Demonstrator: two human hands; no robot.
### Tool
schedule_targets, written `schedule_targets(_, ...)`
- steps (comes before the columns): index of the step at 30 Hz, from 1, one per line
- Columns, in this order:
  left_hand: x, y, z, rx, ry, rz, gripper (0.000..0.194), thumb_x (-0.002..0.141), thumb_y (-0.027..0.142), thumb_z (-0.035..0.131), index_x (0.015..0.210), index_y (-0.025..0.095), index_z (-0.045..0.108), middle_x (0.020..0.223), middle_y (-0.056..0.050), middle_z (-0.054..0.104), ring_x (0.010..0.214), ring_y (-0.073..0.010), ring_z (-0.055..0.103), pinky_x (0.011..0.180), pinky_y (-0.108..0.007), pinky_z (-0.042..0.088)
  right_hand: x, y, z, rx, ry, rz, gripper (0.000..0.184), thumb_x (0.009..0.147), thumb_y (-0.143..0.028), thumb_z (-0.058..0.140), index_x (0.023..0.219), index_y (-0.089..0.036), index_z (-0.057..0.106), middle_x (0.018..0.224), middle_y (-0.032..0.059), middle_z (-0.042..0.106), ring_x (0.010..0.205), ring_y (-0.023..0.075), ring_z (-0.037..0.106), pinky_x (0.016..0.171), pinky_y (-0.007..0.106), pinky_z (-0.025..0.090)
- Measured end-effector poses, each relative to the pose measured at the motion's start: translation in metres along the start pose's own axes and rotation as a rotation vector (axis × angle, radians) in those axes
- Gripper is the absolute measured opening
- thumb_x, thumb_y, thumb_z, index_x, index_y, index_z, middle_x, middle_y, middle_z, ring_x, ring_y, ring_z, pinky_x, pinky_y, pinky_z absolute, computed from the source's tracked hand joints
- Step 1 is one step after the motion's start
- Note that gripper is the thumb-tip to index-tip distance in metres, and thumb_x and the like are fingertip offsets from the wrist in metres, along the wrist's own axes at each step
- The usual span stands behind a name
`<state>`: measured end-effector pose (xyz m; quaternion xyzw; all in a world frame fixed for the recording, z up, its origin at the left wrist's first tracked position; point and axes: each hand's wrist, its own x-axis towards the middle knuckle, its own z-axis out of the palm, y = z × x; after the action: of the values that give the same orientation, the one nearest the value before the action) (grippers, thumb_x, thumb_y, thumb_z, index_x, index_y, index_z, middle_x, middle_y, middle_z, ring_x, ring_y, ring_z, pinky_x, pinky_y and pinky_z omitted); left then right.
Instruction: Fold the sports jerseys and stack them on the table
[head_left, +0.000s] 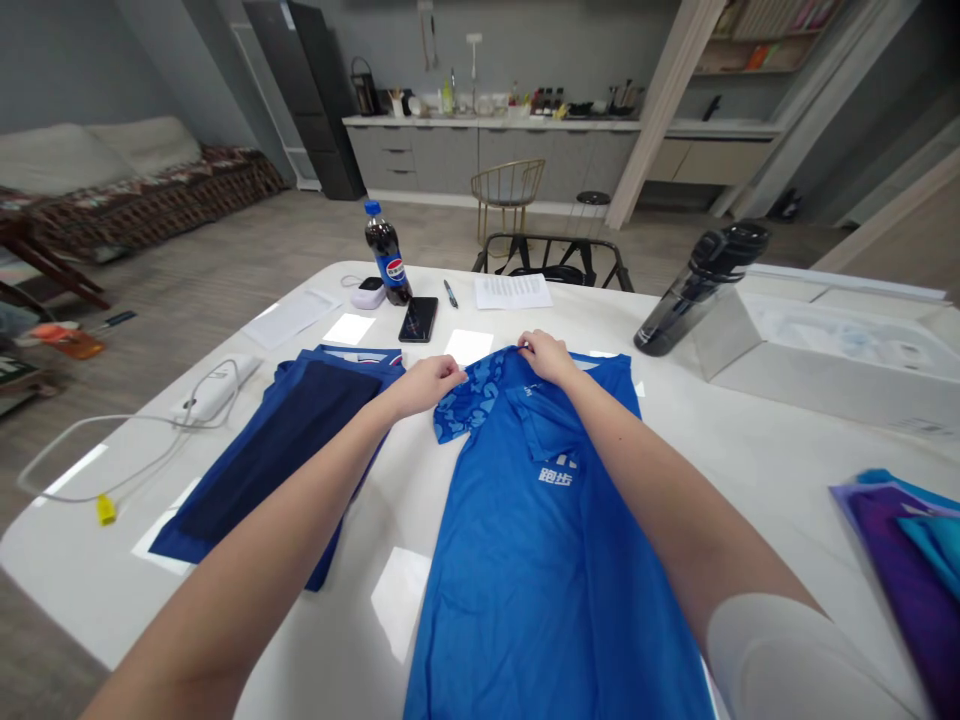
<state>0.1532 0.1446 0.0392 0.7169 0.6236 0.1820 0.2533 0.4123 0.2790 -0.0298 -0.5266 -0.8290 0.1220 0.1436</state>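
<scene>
A bright blue T-shirt [517, 560] lies lengthwise on the white table, with white lettering on its chest. Its left sleeve [472, 400] has a patterned print and spreads out to the side. My left hand [429, 386] is closed, its thumb and fingertips pinching the upper edge of that sleeve. At the shoulder near the collar, my right hand [547, 358] pinches the cloth. Part of the shirt is folded over at the chest, and my right forearm hides some of its right side. Left of it lies a folded dark blue garment [300, 430], partly behind my left forearm.
Beyond the clothes stand a cola bottle [387, 255], a phone [418, 320], a pen [451, 293] and papers [513, 291]. A dark tumbler [679, 300] and white box [832, 365] are at right, near purple and teal clothes [892, 530]. A power strip [217, 388] with cable lies left.
</scene>
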Motion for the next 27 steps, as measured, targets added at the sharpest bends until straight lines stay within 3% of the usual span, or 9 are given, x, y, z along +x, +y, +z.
schedule_targets(2,-0.002,0.034,-0.001,-0.313,-0.051,0.093,0.03,0.096,0.048,0.054,0.087,0.02,0.062,0.072,-0.001,0.063,0.069,-0.0161,0.059,0.065,-0.028,0.044,-0.001,0.009,-0.012,0.136,0.053,-0.019,0.017,0.094,-0.024,0.059,0.107,-0.022,0.069,0.1,0.0059,0.068,0.093,0.0214,0.06,0.087,0.034,0.045)
schedule_targets(4,0.002,0.077,0.015,-0.536,-0.072,0.145,0.029,0.095,0.047,0.056,0.087,0.02,0.059,0.07,0.001,0.059,0.064,-0.0128,0.056,0.06,-0.025,0.042,-0.003,0.023,-0.025,0.277,0.101,-0.03,0.013,0.091,-0.025,0.063,0.101,-0.02,0.07,0.091,0.0027,0.07,0.083,0.018,0.06,0.081,0.029,0.045)
schedule_targets(7,0.016,0.141,0.064,-0.725,-0.127,0.124,0.022,0.096,0.041,0.055,0.088,0.02,0.054,0.073,0.0,0.062,0.062,-0.0114,0.057,0.057,-0.024,0.043,-0.018,0.059,-0.044,0.427,0.151,0.034,0.019,0.086,-0.027,0.068,0.102,-0.018,0.072,0.094,0.0028,0.073,0.074,0.0147,0.059,0.076,0.027,0.046)
schedule_targets(10,0.034,0.174,0.114,-0.765,-0.253,0.045,0.021,0.101,0.04,0.046,0.099,0.02,0.054,0.097,-0.009,0.071,0.075,-0.0155,0.067,0.065,-0.028,0.051,-0.056,0.101,-0.058,0.474,0.247,0.217,0.031,0.087,-0.029,0.067,0.114,-0.016,0.071,0.097,0.0058,0.075,0.074,0.0153,0.062,0.076,0.028,0.048)
schedule_targets(14,0.062,0.151,0.14,-0.34,-0.085,0.166,0.023,0.096,0.021,0.048,0.115,0.02,0.06,0.119,-0.013,0.068,0.107,-0.025,0.064,0.091,-0.041,0.051,-0.131,0.123,-0.066,0.376,0.292,0.393,0.035,0.096,-0.045,0.055,0.096,-0.016,0.075,0.086,0.0062,0.074,0.079,0.0196,0.065,0.077,0.03,0.048)
schedule_targets(16,0.079,0.128,0.142,0.111,0.014,0.287,0.038,0.09,0.012,0.049,0.124,0.023,0.062,0.132,-0.013,0.062,0.125,-0.032,0.054,0.103,-0.052,0.043,-0.164,0.113,-0.064,0.308,0.218,0.36,0.042,0.095,-0.056,0.056,0.088,-0.019,0.075,0.085,0.0054,0.073,0.08,0.0201,0.065,0.077,0.029,0.046)
schedule_targets(18,0.094,0.109,0.143,0.364,-0.002,0.348,0.048,0.09,0.011,0.045,0.132,0.028,0.061,0.139,-0.012,0.058,0.129,-0.0352,0.05,0.104,-0.058,0.039,-0.187,0.096,-0.059,0.243,0.147,0.319,0.045,0.09,-0.064,0.06,0.091,-0.021,0.075,0.091,0.0056,0.071,0.083,0.0201,0.065,0.076,0.029,0.046)
schedule_targets(23,0.118,0.097,0.151,0.569,-0.018,0.367,0.043,0.097,0.019,0.041,0.132,0.031,0.062,0.133,-0.014,0.057,0.123,-0.0349,0.05,0.099,-0.054,0.038,-0.207,0.072,-0.041,0.11,0.109,0.3,0.031,0.086,-0.05,0.072,0.099,-0.022,0.073,0.103,0.0074,0.066,0.091,0.0205,0.063,0.079,0.029,0.046)
schedule_targets(27,0.126,0.098,0.15,0.612,0.065,0.255,0.031,0.101,0.028,0.041,0.119,0.022,0.064,0.125,-0.017,0.057,0.12,-0.0348,0.05,0.098,-0.051,0.04,-0.207,0.073,-0.038,0.289,0.154,0.309,0.013,0.085,-0.034,0.071,0.085,-0.02,0.068,0.09,0.004,0.069,0.085,0.0188,0.064,0.079,0.029,0.047)
